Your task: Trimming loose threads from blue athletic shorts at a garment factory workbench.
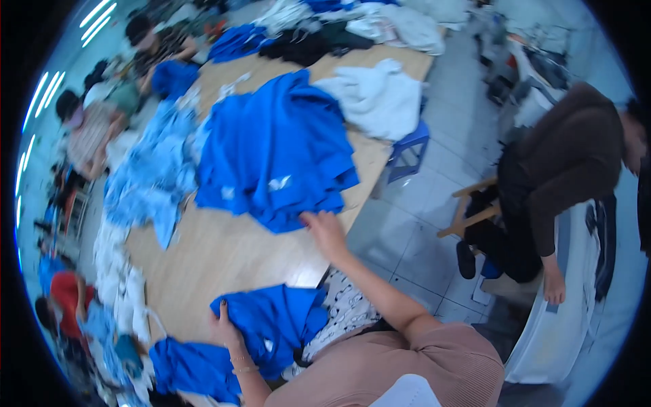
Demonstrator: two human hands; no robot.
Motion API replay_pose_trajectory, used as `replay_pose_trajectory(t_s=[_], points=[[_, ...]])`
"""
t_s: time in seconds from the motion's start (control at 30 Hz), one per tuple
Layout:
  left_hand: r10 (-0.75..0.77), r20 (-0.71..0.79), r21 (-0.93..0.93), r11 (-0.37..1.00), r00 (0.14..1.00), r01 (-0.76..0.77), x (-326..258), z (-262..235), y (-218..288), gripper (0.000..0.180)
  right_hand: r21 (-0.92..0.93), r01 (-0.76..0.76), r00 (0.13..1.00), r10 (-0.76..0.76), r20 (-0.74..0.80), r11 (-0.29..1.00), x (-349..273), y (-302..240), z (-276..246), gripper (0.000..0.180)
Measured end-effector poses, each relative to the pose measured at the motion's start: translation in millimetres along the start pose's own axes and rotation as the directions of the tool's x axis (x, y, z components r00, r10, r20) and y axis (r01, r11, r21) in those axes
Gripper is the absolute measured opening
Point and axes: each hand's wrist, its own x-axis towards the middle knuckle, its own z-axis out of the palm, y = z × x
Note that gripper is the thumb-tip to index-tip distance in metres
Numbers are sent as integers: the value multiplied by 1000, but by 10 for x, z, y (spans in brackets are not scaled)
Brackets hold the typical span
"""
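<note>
A tall stack of blue garments [274, 149], with small white marks on the near side, lies on the wooden table ahead of me. My right hand [325, 232] reaches out to its near right corner, fingers closed on the edge of a blue garment there. Closer to my body, another blue garment [278, 319] hangs over the table's near edge beside my lap. My left hand [227, 331] grips its left side, a dark-nailed thumb on top and the other fingers partly hidden. More blue cloth [193, 366] lies just left of that wrist.
Light blue garments [152, 176] and white cloth [119, 285] line the left side of the table [196, 261]. A white garment [380, 98] lies at its far right, near a blue plastic stool [411, 149]. At right, a person [569, 156] bends beside a wooden stool [468, 217]; others work at left.
</note>
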Motion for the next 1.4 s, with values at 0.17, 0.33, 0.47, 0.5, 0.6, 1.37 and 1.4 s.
replay_pose_trajectory(t_s=[0.17,0.33,0.47,0.5,0.6,1.37,1.4], points=[[111,-27,151,983,993,-106,178,130,-84,13,-287,88,996,-75,56,954,-94,-32,268,35],[88,-82,168,983,993,-74,210,106,-161,10,-205,72,996,-81,-34,976,-86,-161,192,41],[110,-48,165,981,993,-101,245,105,-242,9,-149,33,996,-44,-75,988,-74,-132,168,38],[111,-51,162,982,992,-102,248,112,-249,8,-150,39,996,-52,-79,988,-72,-131,177,37],[120,-8,127,985,993,-118,236,139,-225,7,-163,58,994,-71,-77,985,-80,-98,196,37],[247,-115,40,969,962,-244,107,-53,-369,9,-66,45,954,-63,-294,997,-96,-11,330,12],[259,-114,58,965,959,-254,108,-70,-387,9,-59,40,947,-56,-317,997,-97,-20,330,12]])
